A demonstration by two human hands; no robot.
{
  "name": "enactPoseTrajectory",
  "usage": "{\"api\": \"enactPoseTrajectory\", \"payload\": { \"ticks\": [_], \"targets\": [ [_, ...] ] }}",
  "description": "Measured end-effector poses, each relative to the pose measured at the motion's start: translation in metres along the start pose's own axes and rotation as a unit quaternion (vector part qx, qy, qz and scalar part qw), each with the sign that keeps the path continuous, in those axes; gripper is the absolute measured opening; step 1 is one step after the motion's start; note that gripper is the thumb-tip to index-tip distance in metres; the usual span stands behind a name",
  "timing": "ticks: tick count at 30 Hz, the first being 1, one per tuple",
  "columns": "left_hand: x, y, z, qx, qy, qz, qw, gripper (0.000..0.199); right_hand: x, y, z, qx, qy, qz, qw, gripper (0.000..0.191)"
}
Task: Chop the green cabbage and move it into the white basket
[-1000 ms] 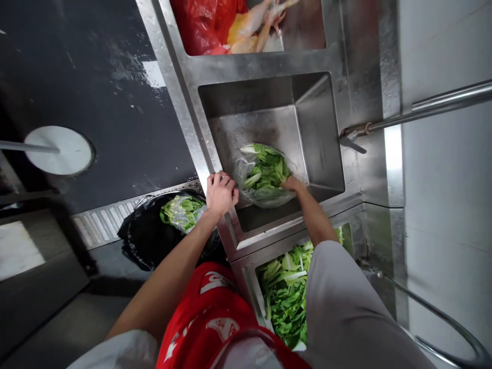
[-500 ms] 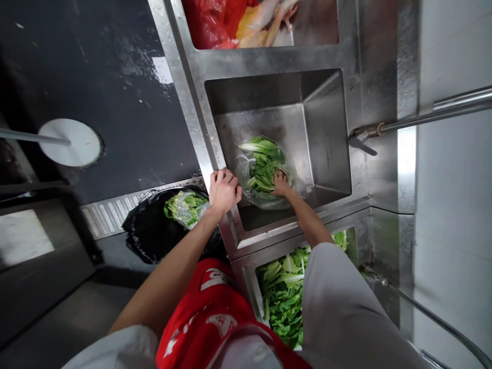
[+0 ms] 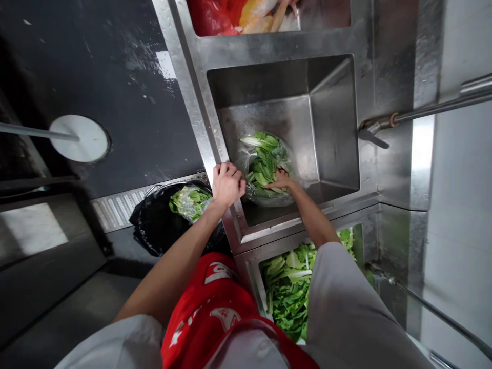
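In the middle sink basin (image 3: 330,138), leafy greens (image 3: 263,166) lie in a clear plastic bag (image 3: 271,199) that spreads around them. My right hand (image 3: 282,180) reaches into the bag, its fingers curled among the leaves and partly hidden by them. At the basin's left rim is my left hand (image 3: 229,184), its fingers bent and closed over the metal edge. The clear bag comes close to its fingertips; whether they pinch the film cannot be made out.
Below, another basin holds many loose greens (image 3: 288,292). Raw poultry (image 3: 257,15) and a red bag (image 3: 215,18) lie in the top basin. A black bag (image 3: 154,223) with wrapped greens (image 3: 189,202) stands at the left. A tap (image 3: 374,130) juts from the right.
My right hand's fingers have curled in and sunk deeper among the leaves, with the thumb stretched left. My left hand stays at the rim. The whole view has shifted slightly.
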State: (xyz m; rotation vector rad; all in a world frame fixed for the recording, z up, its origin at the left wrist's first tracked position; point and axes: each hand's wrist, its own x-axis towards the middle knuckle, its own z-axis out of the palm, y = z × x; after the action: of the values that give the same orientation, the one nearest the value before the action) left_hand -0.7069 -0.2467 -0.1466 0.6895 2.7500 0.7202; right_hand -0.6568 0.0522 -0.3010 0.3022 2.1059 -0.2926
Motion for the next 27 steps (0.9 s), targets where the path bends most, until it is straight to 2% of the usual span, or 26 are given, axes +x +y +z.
{"api": "enactPoseTrajectory", "payload": {
  "ticks": [2, 5, 11, 14, 18, 21, 27],
  "targets": [
    [0.0, 0.0, 0.0, 0.0, 0.0, -0.003, 1.0, 0.017, 0.001, -0.014, 0.012, 0.008, 0.009, 0.015, 1.0, 0.13],
    [0.001, 0.0, 0.001, -0.001, 0.003, -0.004, 1.0, 0.017, -0.001, -0.038, 0.028, 0.012, 0.031, 0.047, 0.998, 0.129],
    [0.003, 0.002, 0.0, 0.0, 0.007, -0.009, 1.0, 0.016, -0.026, -0.077, 0.042, 0.028, -0.022, 0.035, 0.999, 0.123],
    [0.004, 0.002, 0.0, -0.005, 0.005, -0.009, 1.0, 0.016, -0.032, -0.081, 0.037, 0.013, -0.022, 0.033, 0.999, 0.119],
    [0.004, 0.002, 0.001, -0.007, 0.005, -0.011, 1.0, 0.016, -0.023, -0.081, 0.03, -0.056, 0.018, -0.004, 0.998, 0.113],
    [0.004, 0.002, 0.003, -0.004, 0.005, -0.015, 1.0, 0.017, -0.016, -0.087, 0.039, -0.107, 0.042, -0.052, 0.992, 0.111],
    [0.005, 0.002, 0.004, -0.003, 0.01, -0.015, 1.0, 0.018, -0.02, -0.1, 0.059, -0.122, 0.057, -0.094, 0.986, 0.084]
  ]
}}
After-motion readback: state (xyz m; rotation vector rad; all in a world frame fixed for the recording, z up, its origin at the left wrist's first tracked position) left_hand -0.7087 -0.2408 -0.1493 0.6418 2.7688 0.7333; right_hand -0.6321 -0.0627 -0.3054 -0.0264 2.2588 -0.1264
